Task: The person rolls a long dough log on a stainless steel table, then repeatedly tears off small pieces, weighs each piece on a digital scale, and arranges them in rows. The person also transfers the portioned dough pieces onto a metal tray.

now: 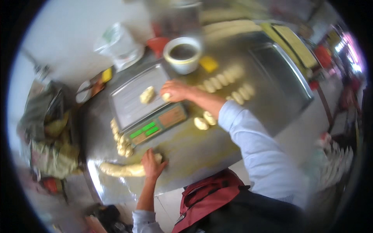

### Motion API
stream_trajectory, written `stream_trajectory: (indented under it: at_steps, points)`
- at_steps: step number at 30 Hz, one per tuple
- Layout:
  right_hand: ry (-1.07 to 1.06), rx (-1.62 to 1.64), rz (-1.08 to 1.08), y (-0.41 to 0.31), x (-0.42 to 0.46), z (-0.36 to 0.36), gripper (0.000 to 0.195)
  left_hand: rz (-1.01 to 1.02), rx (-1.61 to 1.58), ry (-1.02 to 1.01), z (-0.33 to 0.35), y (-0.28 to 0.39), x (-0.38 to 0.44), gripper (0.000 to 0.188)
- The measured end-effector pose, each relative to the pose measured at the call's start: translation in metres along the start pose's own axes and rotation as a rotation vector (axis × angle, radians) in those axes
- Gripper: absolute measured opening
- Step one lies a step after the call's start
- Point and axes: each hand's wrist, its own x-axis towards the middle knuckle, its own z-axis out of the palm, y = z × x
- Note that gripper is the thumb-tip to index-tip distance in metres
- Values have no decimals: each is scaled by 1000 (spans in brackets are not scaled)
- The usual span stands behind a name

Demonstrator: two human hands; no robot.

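My right hand [176, 91] is over the right edge of a digital scale's metal pan [131, 93], gripping a small piece of dough [166, 97]. Beside it on the pan lies a dough lump [147, 94]. Green digits glow on the scale's display [144, 130]. Nearer to me, my left hand [152, 164] rests around the right end of a long dough roll [122, 169] on the metal table [198, 157]. A bit of dough shows between its thumb and fingers. Small dough pieces [123, 144] sit in a heap along the scale's left side.
Rows of shaped dough pieces [221, 80] stand right of the scale, with two more [201, 123] nearer me. Behind are a white tub of dark liquid [183, 55], a yellow scraper [208, 64] and a plastic bag [121, 46]. A metal tray [279, 70] lies at right.
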Motion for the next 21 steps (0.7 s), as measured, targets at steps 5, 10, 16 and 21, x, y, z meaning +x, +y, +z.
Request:
stream_trajectory:
  at_steps: [5,10,16,21]
  points:
    - [645,1295,722,37,-140,4,45,-20,185,-74,-15,-8,-17,120]
    - [918,414,1223,105,-314,-85,38,126,251,-214,-17,-16,-18,111]
    - [615,-307,1199,140,-378,-69,37,134,264,-301,-24,-18,-9,103]
    - [286,-614,1334,128,-339,-66,31,182,207,-301,-20,-34,-14,94]
